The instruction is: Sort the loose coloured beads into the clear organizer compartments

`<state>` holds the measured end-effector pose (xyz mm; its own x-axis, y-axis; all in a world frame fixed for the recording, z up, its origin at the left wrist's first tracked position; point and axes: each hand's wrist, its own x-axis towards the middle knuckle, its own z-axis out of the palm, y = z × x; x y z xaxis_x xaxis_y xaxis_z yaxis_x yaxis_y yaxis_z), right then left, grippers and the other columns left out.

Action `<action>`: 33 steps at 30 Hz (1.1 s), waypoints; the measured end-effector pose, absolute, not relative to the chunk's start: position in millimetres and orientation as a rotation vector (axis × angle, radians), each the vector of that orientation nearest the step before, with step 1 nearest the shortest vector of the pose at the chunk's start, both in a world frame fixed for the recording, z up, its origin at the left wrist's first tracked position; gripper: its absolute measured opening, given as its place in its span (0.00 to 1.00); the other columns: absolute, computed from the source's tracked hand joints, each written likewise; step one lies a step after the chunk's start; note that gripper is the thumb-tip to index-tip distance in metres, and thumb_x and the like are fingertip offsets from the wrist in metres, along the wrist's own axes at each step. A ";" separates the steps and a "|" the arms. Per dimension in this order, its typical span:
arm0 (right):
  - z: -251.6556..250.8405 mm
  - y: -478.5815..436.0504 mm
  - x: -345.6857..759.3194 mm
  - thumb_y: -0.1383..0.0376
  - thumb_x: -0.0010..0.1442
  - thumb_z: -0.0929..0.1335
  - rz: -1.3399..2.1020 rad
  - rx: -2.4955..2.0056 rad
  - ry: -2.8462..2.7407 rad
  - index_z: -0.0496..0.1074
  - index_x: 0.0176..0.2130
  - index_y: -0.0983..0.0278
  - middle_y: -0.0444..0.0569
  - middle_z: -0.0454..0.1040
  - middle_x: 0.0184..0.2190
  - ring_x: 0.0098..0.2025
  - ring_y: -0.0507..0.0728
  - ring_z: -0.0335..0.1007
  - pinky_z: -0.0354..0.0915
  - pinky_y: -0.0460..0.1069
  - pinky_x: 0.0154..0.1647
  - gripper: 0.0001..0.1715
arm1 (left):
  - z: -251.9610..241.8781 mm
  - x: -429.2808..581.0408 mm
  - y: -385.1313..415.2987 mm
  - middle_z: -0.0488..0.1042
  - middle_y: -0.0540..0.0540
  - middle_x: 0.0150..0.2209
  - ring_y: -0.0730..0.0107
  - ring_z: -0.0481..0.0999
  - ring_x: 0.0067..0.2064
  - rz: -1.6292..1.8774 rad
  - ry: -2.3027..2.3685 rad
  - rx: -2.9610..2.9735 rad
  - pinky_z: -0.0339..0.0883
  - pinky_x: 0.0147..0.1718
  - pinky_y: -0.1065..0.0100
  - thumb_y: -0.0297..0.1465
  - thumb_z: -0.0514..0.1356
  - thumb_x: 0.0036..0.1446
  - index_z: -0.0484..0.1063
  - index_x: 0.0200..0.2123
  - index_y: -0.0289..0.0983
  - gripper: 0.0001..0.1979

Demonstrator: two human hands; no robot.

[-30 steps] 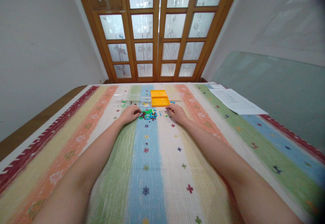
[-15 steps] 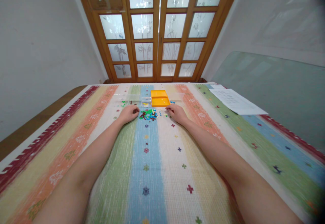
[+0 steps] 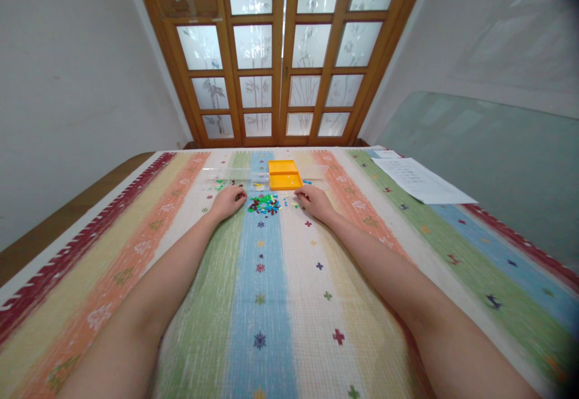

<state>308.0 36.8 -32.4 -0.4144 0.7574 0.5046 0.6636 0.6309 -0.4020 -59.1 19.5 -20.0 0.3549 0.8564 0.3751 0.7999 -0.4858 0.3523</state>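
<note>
A pile of small coloured pieces [image 3: 265, 204], green, dark red, blue and white, lies on the striped tablecloth between my hands. My left hand [image 3: 230, 201] rests at the pile's left side with its fingers curled together; whatever may be between the fingertips is too small to name. On the other side, my right hand [image 3: 313, 200] is closed too, thumb and fingers bent near a few scattered pale and blue pieces. Just beyond the pile lies an opened yellow box [image 3: 286, 182], with a small clear container [image 3: 260, 186] holding something yellow to its left.
Loose green pieces [image 3: 219, 185] lie beyond my left hand, and blue pieces [image 3: 307, 182] beside the yellow box. Clear, hard-to-see plastic [image 3: 226, 172] lies behind. Printed paper sheets [image 3: 420, 180] rest at the right of the tablecloth [image 3: 266, 278]. A wood-framed glass door [image 3: 283, 73] stands behind the table.
My left hand has shifted very slightly, its fingertips drawing a little away from the pile. My right hand has hardly moved, and the pile looks the same.
</note>
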 end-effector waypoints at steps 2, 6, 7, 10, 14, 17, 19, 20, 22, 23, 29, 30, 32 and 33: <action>-31.9 36.7 307.7 0.69 0.66 0.66 0.175 -1.109 -2.191 0.80 0.44 0.61 0.51 0.81 0.44 0.47 0.60 0.75 0.67 0.53 0.50 0.12 | -19.2 -58.4 18.7 0.76 0.44 0.33 0.60 0.73 0.36 0.818 1.566 2.484 0.63 0.37 0.62 0.33 0.59 0.61 0.78 0.36 0.38 0.08; -30.4 35.7 307.1 0.70 0.67 0.66 0.172 -1.110 -2.188 0.80 0.44 0.61 0.51 0.81 0.43 0.46 0.60 0.76 0.68 0.52 0.49 0.12 | -20.8 -58.6 18.2 0.77 0.45 0.33 0.61 0.73 0.34 0.916 1.613 2.344 0.62 0.35 0.63 0.34 0.60 0.60 0.77 0.36 0.39 0.07; -30.2 35.5 307.1 0.70 0.67 0.66 0.173 -1.112 -2.186 0.80 0.43 0.61 0.51 0.81 0.43 0.46 0.60 0.76 0.68 0.52 0.49 0.12 | -21.8 -58.9 19.0 0.78 0.46 0.32 0.62 0.73 0.33 0.966 1.616 2.279 0.62 0.34 0.64 0.34 0.60 0.60 0.77 0.37 0.40 0.06; -30.3 35.5 307.3 0.70 0.67 0.66 0.178 -1.110 -2.183 0.80 0.43 0.61 0.51 0.82 0.43 0.45 0.60 0.76 0.68 0.52 0.49 0.12 | -25.2 -59.4 24.0 0.77 0.48 0.31 0.64 0.74 0.32 1.163 1.569 1.988 0.64 0.34 0.66 0.35 0.61 0.59 0.76 0.36 0.40 0.06; -31.7 36.8 307.8 0.70 0.66 0.67 0.182 -1.119 -2.184 0.80 0.44 0.61 0.51 0.82 0.43 0.46 0.60 0.76 0.67 0.52 0.49 0.12 | -27.2 -57.7 32.8 0.78 0.47 0.31 0.68 0.74 0.29 1.416 1.470 1.471 0.65 0.29 0.69 0.36 0.65 0.53 0.74 0.36 0.38 0.10; -33.3 38.1 308.0 0.70 0.66 0.67 0.188 -1.121 -2.188 0.80 0.44 0.61 0.51 0.82 0.43 0.46 0.59 0.76 0.67 0.52 0.49 0.12 | -26.6 -56.1 36.1 0.78 0.47 0.33 0.73 0.73 0.27 1.506 1.442 1.199 0.63 0.25 0.73 0.35 0.66 0.49 0.73 0.37 0.37 0.12; -34.4 38.9 308.2 0.70 0.66 0.66 0.186 -1.120 -2.187 0.80 0.44 0.61 0.51 0.82 0.43 0.45 0.59 0.76 0.67 0.52 0.48 0.12 | -25.7 -56.3 36.3 0.79 0.47 0.35 0.75 0.73 0.27 1.522 1.402 1.100 0.63 0.24 0.74 0.33 0.67 0.48 0.74 0.38 0.36 0.14; -34.9 39.3 308.3 0.70 0.66 0.66 0.184 -1.119 -2.186 0.80 0.44 0.61 0.51 0.82 0.43 0.45 0.59 0.76 0.67 0.52 0.48 0.12 | -25.1 -56.8 35.9 0.79 0.47 0.37 0.76 0.74 0.27 1.525 1.372 1.067 0.64 0.25 0.75 0.33 0.67 0.47 0.74 0.39 0.36 0.15; -35.8 39.9 308.5 0.70 0.66 0.66 0.184 -1.116 -2.185 0.80 0.44 0.61 0.51 0.82 0.43 0.45 0.60 0.76 0.67 0.52 0.48 0.12 | -23.9 -58.1 35.0 0.81 0.45 0.40 0.77 0.75 0.28 1.524 1.305 1.017 0.67 0.25 0.75 0.33 0.68 0.47 0.75 0.43 0.37 0.18; -36.1 40.1 308.7 0.70 0.66 0.66 0.187 -1.115 -2.185 0.80 0.44 0.61 0.51 0.82 0.43 0.46 0.60 0.76 0.68 0.52 0.49 0.12 | -23.3 -58.7 34.6 0.81 0.45 0.42 0.77 0.75 0.29 1.522 1.275 0.998 0.68 0.26 0.75 0.33 0.68 0.47 0.75 0.46 0.37 0.20; -35.5 40.0 308.5 0.69 0.66 0.66 0.196 -1.106 -2.182 0.80 0.44 0.61 0.51 0.82 0.43 0.46 0.60 0.76 0.68 0.53 0.49 0.12 | -26.1 -58.5 36.8 0.81 0.44 0.44 0.76 0.75 0.28 1.532 1.345 1.069 0.68 0.26 0.73 0.34 0.65 0.50 0.76 0.48 0.37 0.20; -35.1 39.7 308.3 0.69 0.66 0.66 0.196 -1.105 -2.182 0.80 0.44 0.61 0.51 0.82 0.43 0.46 0.60 0.76 0.68 0.53 0.49 0.12 | -27.7 -58.5 37.5 0.81 0.44 0.43 0.75 0.74 0.28 1.519 1.391 1.136 0.68 0.26 0.73 0.34 0.64 0.51 0.77 0.46 0.37 0.18; -34.4 39.1 307.9 0.69 0.67 0.66 0.196 -1.107 -2.184 0.80 0.44 0.61 0.51 0.82 0.43 0.46 0.60 0.76 0.68 0.53 0.49 0.12 | -30.7 -58.8 38.0 0.81 0.45 0.39 0.71 0.74 0.29 1.459 1.465 1.332 0.68 0.29 0.70 0.35 0.63 0.52 0.78 0.42 0.37 0.14; -34.0 38.8 307.7 0.69 0.67 0.66 0.196 -1.110 -2.184 0.80 0.44 0.61 0.51 0.82 0.43 0.46 0.60 0.76 0.68 0.53 0.49 0.12 | -31.6 -59.1 37.2 0.81 0.45 0.38 0.69 0.75 0.31 1.411 1.486 1.459 0.68 0.31 0.69 0.35 0.63 0.53 0.79 0.40 0.37 0.12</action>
<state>307.7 38.8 -34.0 -0.4129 0.7626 0.4979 0.6618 0.6268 -0.4112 -59.1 37.2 -31.6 -0.2015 0.9490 0.2426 0.2913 -0.1784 0.9399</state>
